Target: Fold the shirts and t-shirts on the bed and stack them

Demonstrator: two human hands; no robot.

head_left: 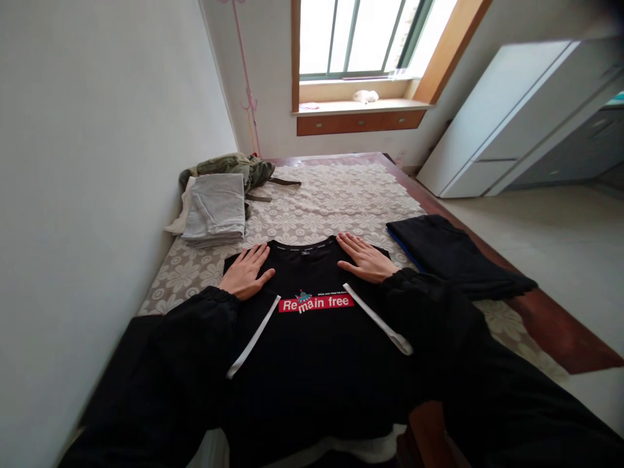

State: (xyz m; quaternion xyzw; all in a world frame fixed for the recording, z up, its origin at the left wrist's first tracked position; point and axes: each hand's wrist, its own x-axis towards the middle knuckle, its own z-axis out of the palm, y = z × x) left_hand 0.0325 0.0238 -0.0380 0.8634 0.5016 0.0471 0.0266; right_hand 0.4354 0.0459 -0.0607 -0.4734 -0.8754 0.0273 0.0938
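A black T-shirt (312, 351) with a red "Remain free" print lies spread out before me, its neckline pointing away. My left hand (247, 270) rests flat on its left shoulder, fingers stretched out. On the opposite shoulder my right hand (364, 257) presses palm down, fingers extended and thumb apart. Two white strips, the left strip (254, 337) and the right strip (377, 318), run slantwise across the black cloth below my hands. The shirt's lower part blends with my dark sleeves, so its side edges are hard to make out.
A table (336, 188) with a floral lace cloth carries everything. Folded grey clothes (214, 208) and a green backpack (234, 166) are at the back left against the wall. Folded dark clothes (453, 257) lie at the right edge. Beyond stand a white fridge (502, 117) and a window.
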